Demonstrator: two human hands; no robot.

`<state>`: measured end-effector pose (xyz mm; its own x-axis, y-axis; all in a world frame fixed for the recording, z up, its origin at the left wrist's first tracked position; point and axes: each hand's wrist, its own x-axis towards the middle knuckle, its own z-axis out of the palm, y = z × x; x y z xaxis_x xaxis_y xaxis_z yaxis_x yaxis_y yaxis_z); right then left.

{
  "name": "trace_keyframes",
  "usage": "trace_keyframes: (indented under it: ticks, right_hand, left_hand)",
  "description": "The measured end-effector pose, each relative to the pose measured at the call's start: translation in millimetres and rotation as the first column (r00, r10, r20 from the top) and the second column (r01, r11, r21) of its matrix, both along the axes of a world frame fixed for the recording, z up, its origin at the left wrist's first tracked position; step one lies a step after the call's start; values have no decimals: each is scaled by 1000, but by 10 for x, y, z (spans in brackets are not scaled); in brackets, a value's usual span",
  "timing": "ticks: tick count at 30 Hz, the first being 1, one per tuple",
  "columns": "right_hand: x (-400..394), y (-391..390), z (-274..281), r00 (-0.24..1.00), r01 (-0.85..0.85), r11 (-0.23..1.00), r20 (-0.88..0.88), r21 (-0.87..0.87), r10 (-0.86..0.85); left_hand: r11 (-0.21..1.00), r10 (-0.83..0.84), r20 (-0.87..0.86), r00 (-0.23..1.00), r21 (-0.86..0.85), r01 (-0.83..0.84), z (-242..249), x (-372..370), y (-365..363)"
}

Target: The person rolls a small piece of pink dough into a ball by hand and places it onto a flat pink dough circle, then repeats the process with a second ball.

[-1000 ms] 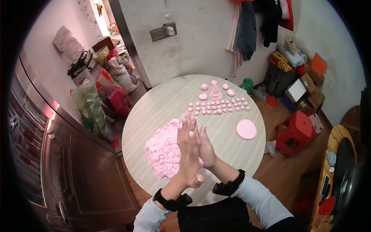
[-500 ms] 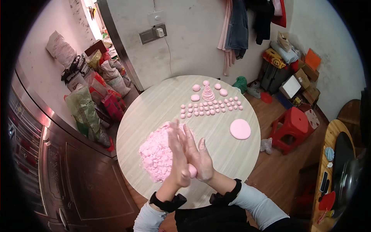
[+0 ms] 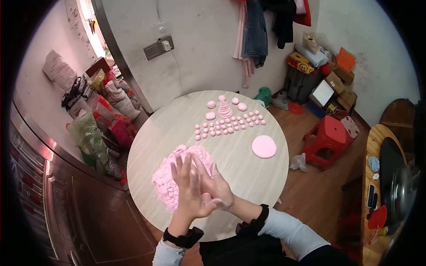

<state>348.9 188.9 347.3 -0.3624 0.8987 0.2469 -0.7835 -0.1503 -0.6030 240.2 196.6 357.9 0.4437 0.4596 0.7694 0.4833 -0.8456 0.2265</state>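
Pink, soft, rounded dough piece (image 3: 206,197), held between palms of left hand (image 3: 219,191) and right hand (image 3: 189,195), fingers extended, slightly spread; below, crumbly pink dough heap (image 3: 170,179) on round, pale wood-grain table (image 3: 242,175); beyond, rows of small pink balls (image 3: 230,130).

A pale blue-grey left sleeve (image 3: 167,255) and matching right sleeve (image 3: 293,230) show at the lower frame. Black wristbands (image 3: 183,238) with bulky dark attachments circle both wrists; a black garment (image 3: 239,253) covers the torso at bottom centre.
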Motion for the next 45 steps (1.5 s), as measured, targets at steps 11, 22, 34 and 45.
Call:
trace_keyframes:
  ticks: [11, 22, 34, 45]
  right_hand:
    - [-174, -25, 196, 948, 122, 920, 232, 373, -220]
    - [-289, 77, 225, 985, 99, 973, 119, 207, -125]
    - [-127, -58, 268, 945, 149, 925, 225, 350, -238]
    - [-140, -179, 318, 911, 135, 866, 283, 481, -300]
  left_hand:
    - [918, 119, 468, 875, -387, 82, 174, -18, -37]
    - [998, -2, 355, 935, -58, 24, 208, 41, -202]
    - [998, 58, 389, 919, 13, -69, 259, 42, -149]
    - [994, 44, 656, 753, -104, 32, 524, 132, -120]
